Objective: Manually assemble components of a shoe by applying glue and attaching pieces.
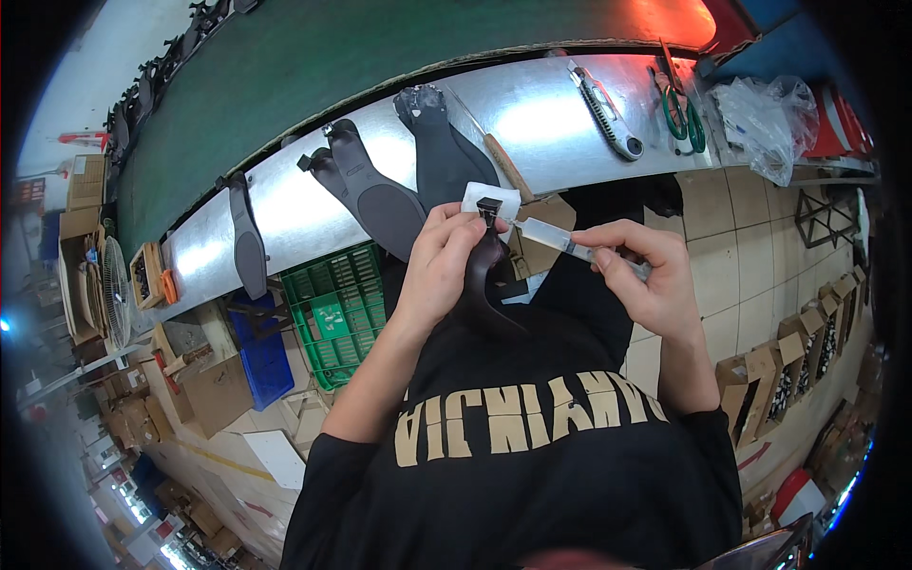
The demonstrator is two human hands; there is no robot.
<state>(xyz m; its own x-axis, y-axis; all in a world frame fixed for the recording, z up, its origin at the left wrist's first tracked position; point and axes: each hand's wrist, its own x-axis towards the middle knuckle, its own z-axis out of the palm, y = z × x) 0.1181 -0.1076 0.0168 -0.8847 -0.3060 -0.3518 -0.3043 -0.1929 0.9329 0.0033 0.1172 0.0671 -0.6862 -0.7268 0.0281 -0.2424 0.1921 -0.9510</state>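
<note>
My left hand [442,261] grips a dark, curved shoe sole [483,275] near the end with a small black block-like heel [489,207]. A white pad [478,193] shows right behind that heel; whether my fingers hold it too is hard to tell. In my right hand [651,271] is a clear plastic syringe [549,236], lying nearly level between thumb and fingers. Its tip points left at the heel, and whether it touches is too small to see. Just beyond my left hand, more dark soles [380,195] lie on the metal bench.
On the metal bench [532,109] lie a wooden-handled pointed tool [505,166], a box cutter [605,112], green-handled scissors [679,119] and a clear plastic bag [769,123]. A green conveyor belt [313,62] runs behind. Below stand a green crate [332,304] and cardboard boxes [760,375].
</note>
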